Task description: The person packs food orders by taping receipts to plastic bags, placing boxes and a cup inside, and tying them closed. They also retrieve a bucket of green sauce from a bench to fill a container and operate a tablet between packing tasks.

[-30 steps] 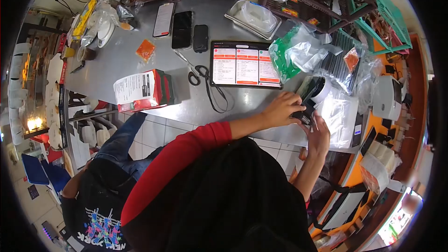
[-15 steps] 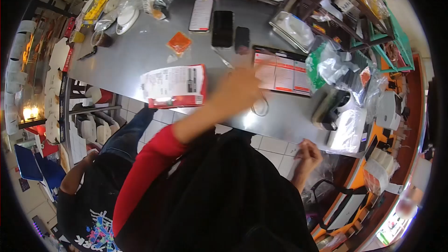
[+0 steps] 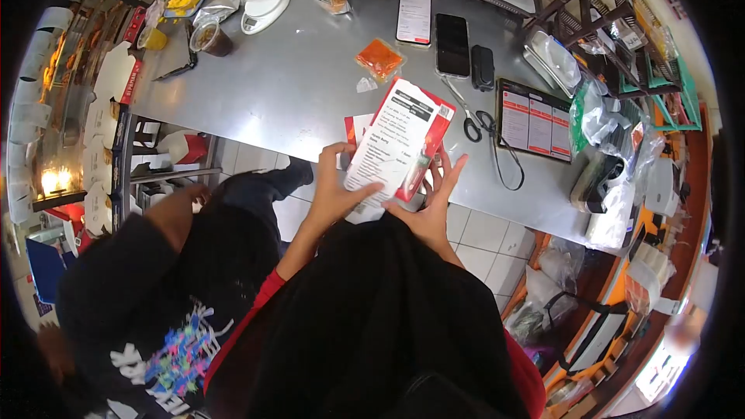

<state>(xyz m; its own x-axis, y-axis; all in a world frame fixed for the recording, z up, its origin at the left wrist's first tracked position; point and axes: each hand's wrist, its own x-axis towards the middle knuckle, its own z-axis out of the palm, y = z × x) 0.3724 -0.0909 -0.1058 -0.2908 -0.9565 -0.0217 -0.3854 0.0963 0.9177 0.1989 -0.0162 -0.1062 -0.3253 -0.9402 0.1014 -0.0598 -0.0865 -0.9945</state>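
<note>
– Looking down from the head camera, what do we have in our hands?
– We hold a red box [image 3: 425,147] with a white receipt [image 3: 392,143] stuck across its face. It is off the steel table [image 3: 295,85], tilted, over the table's near edge and close to our chest.
– How do we grip it?
– Our left hand [image 3: 332,195] clamps the lower end, with the thumb on the receipt and the fingers behind. Our right hand [image 3: 434,203] is spread wide, fingertips along the box's right edge; it seems to steady rather than clasp. We judge the face is turned up so the print can be read.
– What lies around?
– A pair of scissors [image 3: 475,120] and a tablet [image 3: 535,126] lie just right of the box, and an orange sachet [image 3: 379,58] lies beyond it. A co-worker [image 3: 155,287] in a black shirt crouches at our left.
– What differs from half a second ago?
– Then the box lay flat on the table. Our left hand was a blur reaching towards it, and our right hand hung curled and empty below the table's edge.
</note>
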